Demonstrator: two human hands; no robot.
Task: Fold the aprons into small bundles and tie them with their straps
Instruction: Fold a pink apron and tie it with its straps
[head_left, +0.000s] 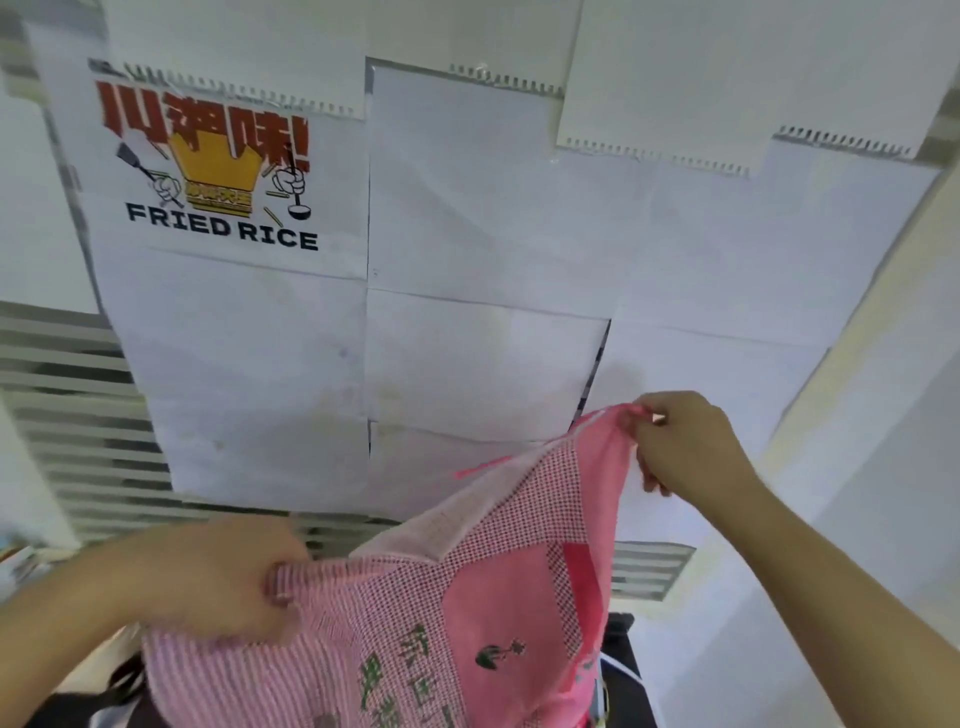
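Note:
A pink checked apron (498, 582) with a plain pink patch and green printed characters hangs in the air in front of me, held up off the surface. My left hand (218, 582) grips its left edge low in the view, blurred by motion. My right hand (680, 441) is raised higher and pinches the apron's upper right corner, where a thin pink strap (483, 466) runs off along the top edge. The apron's lower part runs out of the bottom of the view.
White paper sheets (467, 234) cover the wall ahead, one with a "FRIED RICE" poster (208, 166). Striped grey slats (67, 415) show at the left. Dark items (623, 670) lie low behind the apron.

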